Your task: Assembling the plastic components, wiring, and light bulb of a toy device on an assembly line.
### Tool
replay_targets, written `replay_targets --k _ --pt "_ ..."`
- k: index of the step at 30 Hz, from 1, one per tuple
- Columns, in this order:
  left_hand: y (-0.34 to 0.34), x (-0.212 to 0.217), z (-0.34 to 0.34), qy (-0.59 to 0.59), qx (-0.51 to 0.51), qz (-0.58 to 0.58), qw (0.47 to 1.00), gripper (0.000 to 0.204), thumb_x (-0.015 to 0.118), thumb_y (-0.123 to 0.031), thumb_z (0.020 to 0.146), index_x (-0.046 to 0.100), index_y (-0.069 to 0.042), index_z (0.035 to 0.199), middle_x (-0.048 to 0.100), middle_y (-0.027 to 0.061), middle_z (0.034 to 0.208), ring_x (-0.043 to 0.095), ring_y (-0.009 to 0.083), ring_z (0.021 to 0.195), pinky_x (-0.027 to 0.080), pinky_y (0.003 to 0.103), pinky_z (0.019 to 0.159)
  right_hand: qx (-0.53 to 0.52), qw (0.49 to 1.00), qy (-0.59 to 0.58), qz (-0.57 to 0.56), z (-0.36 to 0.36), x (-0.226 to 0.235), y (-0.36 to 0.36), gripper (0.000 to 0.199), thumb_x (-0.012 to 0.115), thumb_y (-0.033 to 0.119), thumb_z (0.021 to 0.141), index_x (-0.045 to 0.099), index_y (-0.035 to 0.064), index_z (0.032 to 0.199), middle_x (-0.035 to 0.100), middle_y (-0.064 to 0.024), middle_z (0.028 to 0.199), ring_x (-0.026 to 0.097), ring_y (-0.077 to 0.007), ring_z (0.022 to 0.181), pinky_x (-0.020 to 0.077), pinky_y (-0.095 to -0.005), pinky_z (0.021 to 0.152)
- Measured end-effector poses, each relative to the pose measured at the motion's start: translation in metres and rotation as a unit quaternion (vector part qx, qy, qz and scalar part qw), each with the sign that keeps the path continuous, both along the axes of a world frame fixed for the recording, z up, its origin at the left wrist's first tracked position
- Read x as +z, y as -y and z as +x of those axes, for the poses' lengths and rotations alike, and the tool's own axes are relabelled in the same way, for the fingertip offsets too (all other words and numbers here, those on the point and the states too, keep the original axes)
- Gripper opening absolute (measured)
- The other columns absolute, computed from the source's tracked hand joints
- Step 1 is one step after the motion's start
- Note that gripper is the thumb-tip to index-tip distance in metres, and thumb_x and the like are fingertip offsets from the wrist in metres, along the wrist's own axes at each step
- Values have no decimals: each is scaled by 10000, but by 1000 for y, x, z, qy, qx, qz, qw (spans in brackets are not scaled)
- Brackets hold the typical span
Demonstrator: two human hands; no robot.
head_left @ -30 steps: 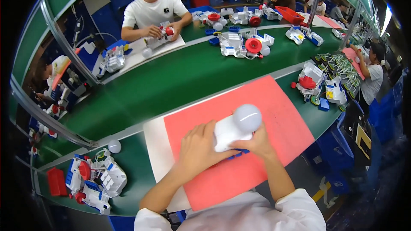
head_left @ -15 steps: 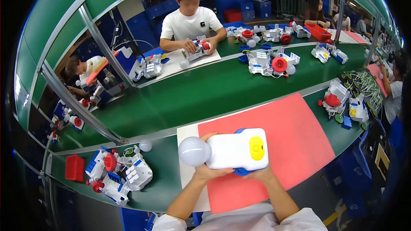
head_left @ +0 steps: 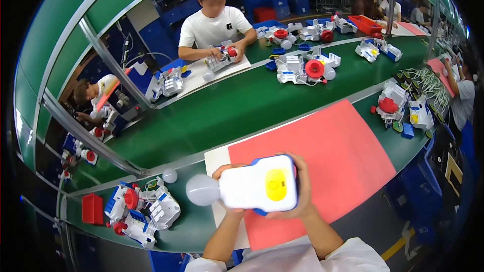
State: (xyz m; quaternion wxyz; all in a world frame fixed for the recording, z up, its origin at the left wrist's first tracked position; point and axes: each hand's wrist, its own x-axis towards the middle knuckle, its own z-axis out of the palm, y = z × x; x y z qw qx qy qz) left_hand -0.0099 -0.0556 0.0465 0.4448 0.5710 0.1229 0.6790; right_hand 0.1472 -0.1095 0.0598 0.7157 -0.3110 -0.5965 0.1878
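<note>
Above a pink mat, I hold a white lamp-like device with blue edging. Its upper face bears a yellow oval panel, slightly blurred. From its left end sticks out a frosted white globe. My left hand is closed round the device near the globe, some fingers hidden behind it. My right hand wraps the opposite end, its fingers curled over the blue-edged side. The device's underside is hidden.
Left on the green bench lie partly assembled white housings with red and blue parts, a red bin and a loose globe. At right are more housings and bundled cables. Across the green conveyor works another person.
The device has shifted left and turned slightly in my hands. My right hand has moved from its lower edge to its right end. The whole view has swung a little.
</note>
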Motion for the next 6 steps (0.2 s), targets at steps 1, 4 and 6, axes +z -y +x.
replay_targets --k 1,4,6 --pt "-11 -10 -3 42 -34 60 997 896 793 -552 741 398 0 1326 587 213 1207 617 290 1121 533 425 961 -12 997 67 -23 5 7 3 1278 972 477 492 311 -44 1454 443 -241 1387 469 -355 1302 417 -458 1060" --pt "-13 -26 -17 272 -136 -120 945 729 523 -578 886 464 -12 1343 589 167 1248 588 301 1182 483 457 1039 -69 979 145 -124 8 3 19 1394 991 484 451 247 -28 1512 374 -253 1474 429 -380 1345 391 -477 1084" --pt "-16 -27 -25 212 -70 -189 956 670 511 -563 904 506 -25 1303 558 115 1336 557 307 1237 446 485 1078 -59 980 117 -151 8 -8 27 1322 971 494 487 290 -43 1485 455 -255 1370 529 -395 1239 466 -495 1009"
